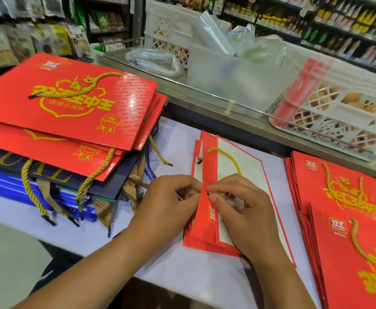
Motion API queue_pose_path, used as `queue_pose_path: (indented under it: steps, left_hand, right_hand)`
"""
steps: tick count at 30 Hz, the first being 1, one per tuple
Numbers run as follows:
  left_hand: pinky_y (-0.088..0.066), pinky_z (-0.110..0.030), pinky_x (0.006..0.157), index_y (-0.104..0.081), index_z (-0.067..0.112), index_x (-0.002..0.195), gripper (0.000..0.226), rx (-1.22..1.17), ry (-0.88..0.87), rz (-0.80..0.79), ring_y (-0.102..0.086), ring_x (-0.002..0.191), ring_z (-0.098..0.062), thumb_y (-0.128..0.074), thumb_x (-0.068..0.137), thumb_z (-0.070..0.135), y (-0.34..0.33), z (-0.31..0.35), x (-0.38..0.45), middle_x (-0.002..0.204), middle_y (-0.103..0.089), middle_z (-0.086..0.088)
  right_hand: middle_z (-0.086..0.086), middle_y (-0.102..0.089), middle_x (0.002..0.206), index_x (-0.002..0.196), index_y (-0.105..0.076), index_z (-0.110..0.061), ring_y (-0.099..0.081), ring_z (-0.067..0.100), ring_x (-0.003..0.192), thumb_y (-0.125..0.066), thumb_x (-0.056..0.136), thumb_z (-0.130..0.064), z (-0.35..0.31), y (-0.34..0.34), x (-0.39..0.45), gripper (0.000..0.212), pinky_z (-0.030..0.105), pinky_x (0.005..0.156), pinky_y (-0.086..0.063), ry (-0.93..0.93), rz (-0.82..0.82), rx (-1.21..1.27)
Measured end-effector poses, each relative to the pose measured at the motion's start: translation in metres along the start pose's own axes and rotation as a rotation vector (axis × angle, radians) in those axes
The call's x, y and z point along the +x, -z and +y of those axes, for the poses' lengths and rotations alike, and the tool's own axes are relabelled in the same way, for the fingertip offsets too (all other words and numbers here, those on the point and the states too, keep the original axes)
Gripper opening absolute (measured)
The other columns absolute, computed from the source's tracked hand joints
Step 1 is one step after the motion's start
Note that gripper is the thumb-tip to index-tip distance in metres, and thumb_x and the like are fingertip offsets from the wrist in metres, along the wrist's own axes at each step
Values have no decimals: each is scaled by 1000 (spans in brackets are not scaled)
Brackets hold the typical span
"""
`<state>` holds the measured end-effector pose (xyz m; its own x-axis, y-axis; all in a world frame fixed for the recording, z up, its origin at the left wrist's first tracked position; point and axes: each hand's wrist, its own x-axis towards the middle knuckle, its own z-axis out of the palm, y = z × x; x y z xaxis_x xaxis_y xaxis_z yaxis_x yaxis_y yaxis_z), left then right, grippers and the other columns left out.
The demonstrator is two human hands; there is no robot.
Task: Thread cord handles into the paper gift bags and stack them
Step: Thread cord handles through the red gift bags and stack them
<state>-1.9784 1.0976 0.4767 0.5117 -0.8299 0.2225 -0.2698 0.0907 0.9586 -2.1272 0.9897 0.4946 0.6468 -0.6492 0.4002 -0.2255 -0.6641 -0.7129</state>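
A flat red paper gift bag (207,228) lies open in the middle of the white table, its white inside (249,175) showing. A gold cord handle (227,156) arcs over it, one end fixed near the far hole. My right hand (247,217) pinches the cord's black tip at the hole in the red top fold. My left hand (169,204) pinches that fold from the other side. A stack of red bags with gold cords (71,108) sits at the left. Another red stack (349,219) lies at the right.
Dark and blue bags (8,181) with ribbon handles lie under the left stack. Behind the table a metal counter (204,94) holds a translucent bin (238,81) of plastic bags and white crates (349,112) of eggs. Shop shelves stand beyond.
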Motion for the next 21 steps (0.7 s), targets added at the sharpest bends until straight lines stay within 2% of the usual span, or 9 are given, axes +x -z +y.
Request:
queue_pose_path:
  steps: [3, 6, 9, 12, 15, 18, 21]
  left_hand:
    - [-60, -46, 69, -80, 26, 86, 15, 6, 2, -30, -65, 67, -19, -73, 95, 15, 0, 1, -2, 71, -72, 1]
    - [-58, -49, 71, -78, 25, 91, 22, 6, 22, -57, -61, 65, -13, -65, 98, 9, 0, 0, -2, 68, -66, 0]
    - [-56, -46, 66, -77, 25, 94, 27, -8, 40, -67, -59, 64, -12, -60, 98, 5, -1, 2, -2, 67, -63, 4]
    - [-60, -50, 72, -73, 19, 89, 23, -50, 65, -63, -71, 72, -22, -56, 103, 12, -1, 4, -2, 77, -73, -2]
    - [-54, -46, 65, -67, 17, 85, 21, -88, 69, -12, -62, 64, -17, -60, 103, 24, -1, 6, -2, 71, -69, -5]
    - [-54, -43, 61, -62, 24, 92, 13, -29, 42, -3, -62, 62, -19, -69, 98, 34, -2, 6, -2, 71, -67, -7]
    - [-50, -39, 54, -55, 34, 103, 20, 48, 8, -34, -56, 56, -12, -71, 96, 24, -3, 4, -1, 68, -65, -5]
  right_hand:
    - [-19, -70, 106, 106, -75, -30, -67, 7, 108, -72, 95, -15, -1, 2, -1, 18, 15, 90, -53, -10, -18, 11]
    - [-16, -69, 102, 98, -75, -28, -67, 10, 105, -73, 94, -14, -1, 0, 1, 15, 16, 88, -53, -5, -6, -4]
    - [-16, -68, 98, 94, -75, -27, -66, 9, 101, -74, 94, -14, 0, -1, 3, 13, 15, 85, -50, 1, 25, -34]
    - [-18, -68, 97, 92, -72, -29, -65, 7, 100, -71, 96, -11, -1, -1, 4, 18, 11, 82, -48, 10, 60, -37]
    - [-17, -67, 95, 91, -69, -30, -65, 10, 97, -67, 96, -5, -1, -1, 5, 25, 11, 79, -47, 18, 61, -29]
    - [-19, -66, 98, 95, -66, -33, -64, 7, 99, -64, 100, -13, -1, -5, 4, 21, 11, 81, -48, -3, 40, -25]
    - [-22, -65, 101, 100, -64, -34, -64, 4, 102, -56, 99, -32, 2, -9, 4, 9, 10, 84, -49, -29, 16, -30]
